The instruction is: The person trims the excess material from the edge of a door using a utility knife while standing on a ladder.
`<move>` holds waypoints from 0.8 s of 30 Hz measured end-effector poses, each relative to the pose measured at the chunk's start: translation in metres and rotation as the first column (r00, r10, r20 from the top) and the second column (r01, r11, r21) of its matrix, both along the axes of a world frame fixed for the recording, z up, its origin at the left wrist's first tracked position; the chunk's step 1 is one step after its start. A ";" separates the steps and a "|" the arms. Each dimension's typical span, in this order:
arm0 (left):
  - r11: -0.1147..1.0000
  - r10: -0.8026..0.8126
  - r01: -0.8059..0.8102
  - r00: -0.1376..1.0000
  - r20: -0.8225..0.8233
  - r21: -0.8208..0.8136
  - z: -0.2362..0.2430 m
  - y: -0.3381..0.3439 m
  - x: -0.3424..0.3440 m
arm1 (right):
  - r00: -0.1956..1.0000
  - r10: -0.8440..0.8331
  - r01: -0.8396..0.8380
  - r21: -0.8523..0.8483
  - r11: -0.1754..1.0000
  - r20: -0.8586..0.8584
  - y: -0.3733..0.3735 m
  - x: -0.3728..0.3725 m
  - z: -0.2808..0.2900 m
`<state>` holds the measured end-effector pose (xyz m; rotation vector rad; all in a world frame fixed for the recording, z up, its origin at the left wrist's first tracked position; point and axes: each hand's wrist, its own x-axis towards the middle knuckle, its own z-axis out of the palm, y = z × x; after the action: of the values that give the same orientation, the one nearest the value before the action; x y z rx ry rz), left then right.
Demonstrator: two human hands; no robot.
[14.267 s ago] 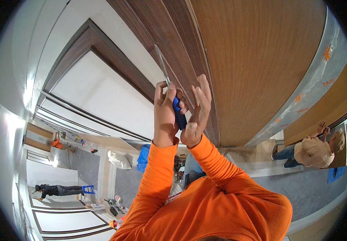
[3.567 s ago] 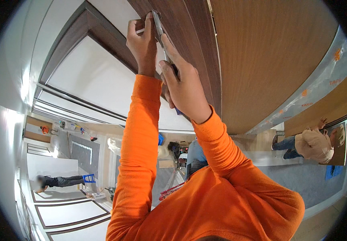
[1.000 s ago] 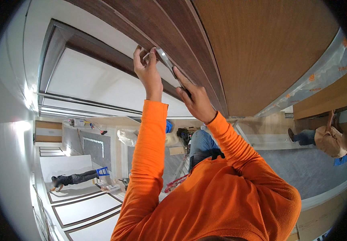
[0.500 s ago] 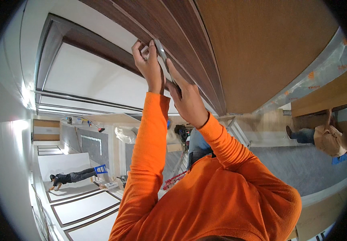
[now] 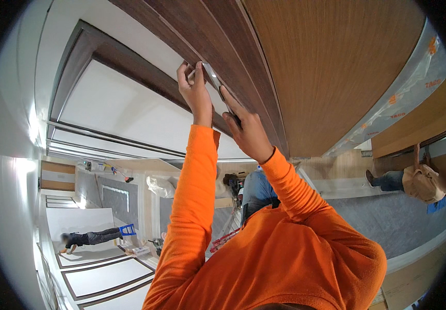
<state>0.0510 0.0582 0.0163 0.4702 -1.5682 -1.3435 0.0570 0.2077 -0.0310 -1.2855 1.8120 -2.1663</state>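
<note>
Landmark: the dark wood trim (image 5: 233, 46) running up past the person in orange sleeves (image 5: 192, 181). The metal-bladed hand tool (image 5: 211, 75) lies along the trim's left-hand edge, blade end pointing away from the person, seemingly on the wood; can't confirm contact. Right hand (image 5: 251, 134) is wrapped round the tool's handle end beside the trim, index finger laid forward along it; handle mostly hidden. Left hand (image 5: 198, 101) is at the same edge, fingers bent, one fingertip right by the blade tip. Might be steadying the tip, might be pinching a small pale piece; can't tell from here. White panel (image 5: 130, 101) sits left of the trim, brown wood-grain panel (image 5: 336, 72) right of it. My read: mid-step, working the blade at that edge, probably paring or prying; nothing looks finished. Next move likely calls for short, controlled pushes with the blade kept low to the trim, guided by the left fingertips but with them out of the cutting line. Slip risk: gouged trim face or nicked finger.
</note>
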 end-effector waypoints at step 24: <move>0.998 -0.047 0.047 0.999 -0.009 0.041 -0.011 -0.002 0.003 | 0.972 0.128 -0.152 0.111 0.982 0.199 0.011 0.001 -0.010</move>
<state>0.0537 0.0557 0.0051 0.4549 -1.5556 -1.4138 0.0580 0.2185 -0.0407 -1.1016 1.6980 -1.9916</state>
